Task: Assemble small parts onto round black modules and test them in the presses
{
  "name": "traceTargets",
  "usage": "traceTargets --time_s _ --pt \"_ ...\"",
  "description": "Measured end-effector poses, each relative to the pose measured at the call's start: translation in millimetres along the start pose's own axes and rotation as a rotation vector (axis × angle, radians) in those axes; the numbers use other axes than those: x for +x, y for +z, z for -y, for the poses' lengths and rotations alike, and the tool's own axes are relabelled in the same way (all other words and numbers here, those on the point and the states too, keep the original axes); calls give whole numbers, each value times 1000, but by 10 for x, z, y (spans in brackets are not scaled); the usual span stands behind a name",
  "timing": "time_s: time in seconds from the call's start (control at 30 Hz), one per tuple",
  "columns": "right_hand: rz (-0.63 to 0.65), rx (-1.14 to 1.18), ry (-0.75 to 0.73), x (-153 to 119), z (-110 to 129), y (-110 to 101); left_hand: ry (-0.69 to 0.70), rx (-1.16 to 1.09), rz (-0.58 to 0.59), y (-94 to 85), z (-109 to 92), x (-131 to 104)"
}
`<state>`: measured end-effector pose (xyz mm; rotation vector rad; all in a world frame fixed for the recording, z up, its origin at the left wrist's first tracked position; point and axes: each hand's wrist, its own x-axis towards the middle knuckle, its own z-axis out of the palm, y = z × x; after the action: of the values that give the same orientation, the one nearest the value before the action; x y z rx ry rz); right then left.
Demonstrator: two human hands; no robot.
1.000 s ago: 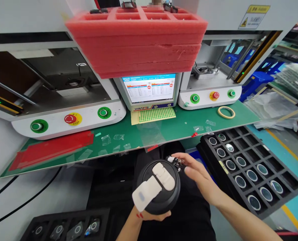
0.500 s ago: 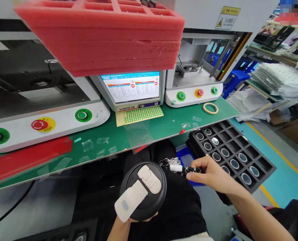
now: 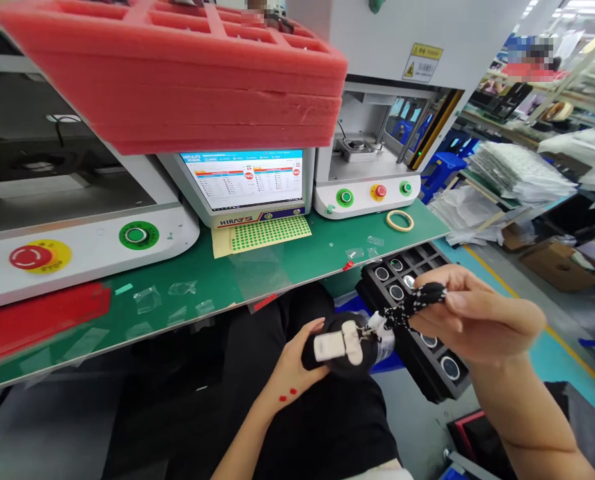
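A cup or bottle with a black lid point(image 3: 353, 363) and a light flip top is tilted above my lap. My left hand point(image 3: 297, 360) is wrapped round its left side, with two small red marks near the wrist. A black-and-white cord strap point(image 3: 408, 308) runs from the lid up to my right hand point(image 3: 470, 310), whose fingers pinch its end. The metal clasp of the strap lies close to the light flip top.
A green table point(image 3: 262, 267) crosses in front, bearing a monitor point(image 3: 247, 180), machines, a tape ring point(image 3: 399, 221) and a red strip point(image 3: 42, 320). Red foam trays point(image 3: 217, 100) jut overhead. A black tray point(image 3: 417, 360) with round parts sits behind my right hand.
The cup has tilted over and moved right, and my left hand now shows at its side. My right hand has risen and moved right with the strap. The view has shifted.
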<state>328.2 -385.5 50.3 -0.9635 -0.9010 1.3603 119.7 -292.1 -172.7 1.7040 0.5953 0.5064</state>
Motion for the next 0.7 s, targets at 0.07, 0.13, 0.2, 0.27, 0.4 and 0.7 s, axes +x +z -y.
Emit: traceTargets --time_s 0.07,0.13,0.2,0.27,0.4,0.7 --pt "-117 -41 -9 29 -129 -113 -94 3 -51 -123 112 -14" --pt "-265 -173 12 37 -287 -279 -160 -5 -118 -264 265 -58" --pt "-376 -328 55 28 -452 -466 -201 -22 -182 -382 415 -110" --pt "-437 -445 103 19 -617 -650 -236 -45 -237 -456 527 -154" --pt "-490 -679 199 108 -969 -967 -271 -79 -289 -492 608 -190" --pt "-435 -1072 385 860 -2011 -1519 -280 -85 -320 -446 611 -198"
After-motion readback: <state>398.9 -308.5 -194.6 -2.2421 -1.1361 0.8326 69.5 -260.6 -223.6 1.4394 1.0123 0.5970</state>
